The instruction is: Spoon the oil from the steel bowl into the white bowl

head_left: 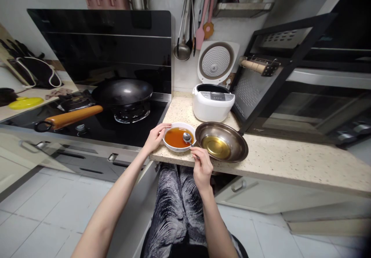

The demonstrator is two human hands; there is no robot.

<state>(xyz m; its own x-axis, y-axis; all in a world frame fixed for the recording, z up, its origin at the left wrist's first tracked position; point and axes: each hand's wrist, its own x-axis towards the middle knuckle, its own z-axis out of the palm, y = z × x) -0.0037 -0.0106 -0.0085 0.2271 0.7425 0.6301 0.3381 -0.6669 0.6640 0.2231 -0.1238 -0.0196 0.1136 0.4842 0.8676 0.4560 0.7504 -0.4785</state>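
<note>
My right hand [203,166] is closed around the handle of a metal spoon [187,137], whose bowl end sits over the reddish-brown liquid [175,138]. That liquid lies in a white bowl [177,149] near the counter's front edge. At the bowl's left side, my left hand [156,137] grips the rim with its fingers on the edge; the thumb is hard to make out. Just right of the bowl stands a wide steel pan [239,144] with yellowish, oil-like liquid [216,146] in the bottom.
Behind the bowl, a white rice cooker [213,105] has its lid raised. A black wok [121,92] with a wooden handle rests on the gas stove [95,128] at left. An oven [319,107] in a black rack [252,92] fills the right. Utensils hang on the wall.
</note>
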